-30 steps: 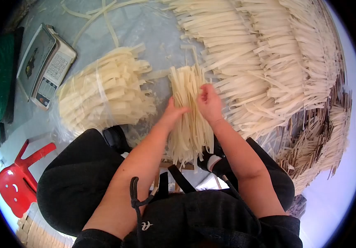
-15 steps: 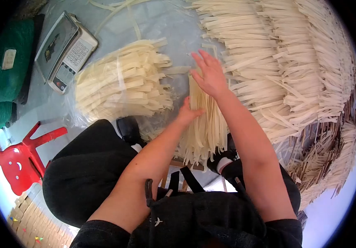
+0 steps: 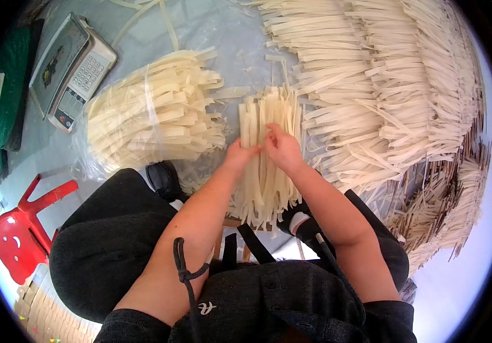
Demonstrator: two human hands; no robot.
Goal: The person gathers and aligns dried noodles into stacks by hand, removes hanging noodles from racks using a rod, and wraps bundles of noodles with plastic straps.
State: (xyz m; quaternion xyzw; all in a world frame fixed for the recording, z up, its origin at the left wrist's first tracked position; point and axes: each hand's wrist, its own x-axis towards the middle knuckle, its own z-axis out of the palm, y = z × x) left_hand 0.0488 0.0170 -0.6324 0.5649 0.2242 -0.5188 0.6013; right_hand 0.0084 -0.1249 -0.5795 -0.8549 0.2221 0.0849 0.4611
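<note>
A bundle of pale flat strips (image 3: 272, 183) lies lengthwise in front of me, between my knees. At its left edge my left hand (image 3: 241, 155) has its thumb across the strips, wrapped on the side of the bundle. My right hand (image 3: 282, 147) is on top of the middle of the bundle, its fingers curled and pinched on some strips, close to the left thumb. To the left lies a larger bundle of strips (image 3: 149, 108) in clear plastic wrap, touched by neither hand.
Long rows of layered strips (image 3: 349, 86) fill the right side. A digital scale (image 3: 74, 71) stands at the upper left, beside green sacks (image 3: 0, 86). A red plastic chair (image 3: 20, 237) is at the lower left. My shoes flank the bundle.
My right hand has come down from above the bundle's far end onto its middle, and its spread fingers have closed. My left hand has stayed at the left edge. The view has shifted slightly.
</note>
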